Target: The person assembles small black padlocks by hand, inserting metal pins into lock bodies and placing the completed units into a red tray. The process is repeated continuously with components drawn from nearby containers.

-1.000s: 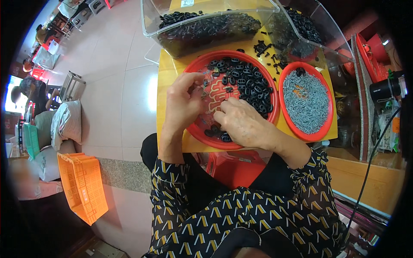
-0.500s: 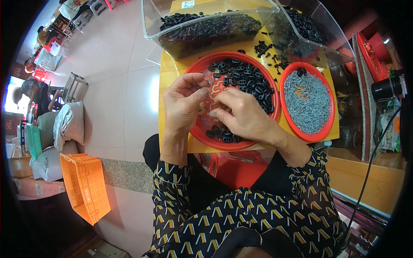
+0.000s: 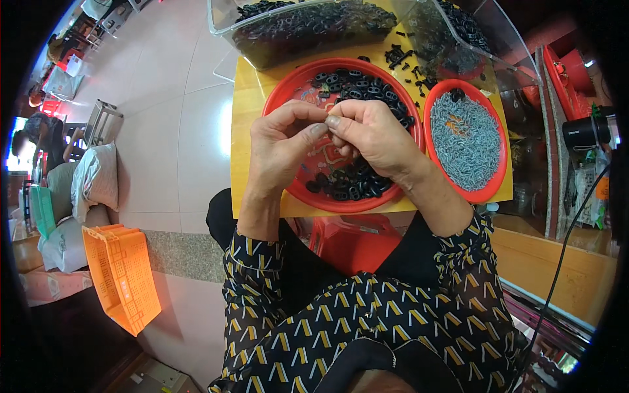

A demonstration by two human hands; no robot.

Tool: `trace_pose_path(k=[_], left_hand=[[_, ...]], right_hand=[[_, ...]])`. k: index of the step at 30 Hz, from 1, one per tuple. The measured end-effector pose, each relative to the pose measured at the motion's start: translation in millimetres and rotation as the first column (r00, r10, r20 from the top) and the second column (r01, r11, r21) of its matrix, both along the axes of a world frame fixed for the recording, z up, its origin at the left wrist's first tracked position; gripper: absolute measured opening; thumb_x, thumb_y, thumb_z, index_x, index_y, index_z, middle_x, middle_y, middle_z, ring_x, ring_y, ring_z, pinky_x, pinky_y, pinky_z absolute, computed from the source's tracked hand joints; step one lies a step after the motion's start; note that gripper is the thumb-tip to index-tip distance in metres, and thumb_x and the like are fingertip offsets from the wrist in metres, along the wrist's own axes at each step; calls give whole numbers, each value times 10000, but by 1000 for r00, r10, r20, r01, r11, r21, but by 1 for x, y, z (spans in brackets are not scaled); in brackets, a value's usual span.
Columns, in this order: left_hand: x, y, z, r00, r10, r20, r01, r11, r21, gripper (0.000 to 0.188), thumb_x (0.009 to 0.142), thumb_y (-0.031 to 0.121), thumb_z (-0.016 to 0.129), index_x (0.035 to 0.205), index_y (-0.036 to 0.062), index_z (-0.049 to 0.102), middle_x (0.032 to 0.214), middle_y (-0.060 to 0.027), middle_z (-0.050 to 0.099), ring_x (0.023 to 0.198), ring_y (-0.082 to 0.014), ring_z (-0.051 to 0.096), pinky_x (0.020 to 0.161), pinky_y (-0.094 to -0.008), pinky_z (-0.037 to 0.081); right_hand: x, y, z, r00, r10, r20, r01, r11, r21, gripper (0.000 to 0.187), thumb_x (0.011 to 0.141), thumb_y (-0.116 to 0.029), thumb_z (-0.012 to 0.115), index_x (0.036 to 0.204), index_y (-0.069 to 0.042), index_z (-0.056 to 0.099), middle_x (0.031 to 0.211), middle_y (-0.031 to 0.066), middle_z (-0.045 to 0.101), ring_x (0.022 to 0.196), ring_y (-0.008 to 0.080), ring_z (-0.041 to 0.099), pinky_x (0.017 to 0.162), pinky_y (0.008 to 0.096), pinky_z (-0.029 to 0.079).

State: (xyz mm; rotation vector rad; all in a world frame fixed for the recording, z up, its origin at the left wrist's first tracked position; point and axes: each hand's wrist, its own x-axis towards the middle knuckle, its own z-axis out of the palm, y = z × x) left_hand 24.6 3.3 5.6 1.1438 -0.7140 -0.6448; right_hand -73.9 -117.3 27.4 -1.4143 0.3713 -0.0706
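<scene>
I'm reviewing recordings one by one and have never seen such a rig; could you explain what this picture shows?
There's no machine: a person works with a bare left hand and right hand. A wide camera on the person's head looks down, so straight edges bend. The yellow table carries a round red tray of black two-holed pieces, an oval red tray of what look like small grey screws, and, at the far side, a clear box. The fingertips come together over the round tray; anything pinched there is hidden.
</scene>
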Motion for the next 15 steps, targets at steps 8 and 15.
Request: trace_pose_path(k=[8, 15], left_hand=[[9, 6, -11, 990, -18, -137, 27, 998, 62, 48, 763, 33, 590, 801, 17, 564, 667, 22, 537, 560, -30, 467, 483, -157, 366], [10, 5, -17, 977, -22, -211, 30, 999, 33, 45, 767, 41, 586, 800, 27, 560, 662, 24, 530, 535, -17, 443, 447, -143, 335]], right_hand=[[-13, -5, -13, 927, 360, 103, -96, 493, -865, 73, 727, -65, 543, 774, -30, 586, 692, 102, 577, 661, 287, 567, 596, 368, 462], [-20, 6, -12, 904, 407, -134, -272, 304, -913, 137, 689, -53, 532, 802, -54, 609, 801, 150, 536, 831, 314, 508, 745, 399, 412]])
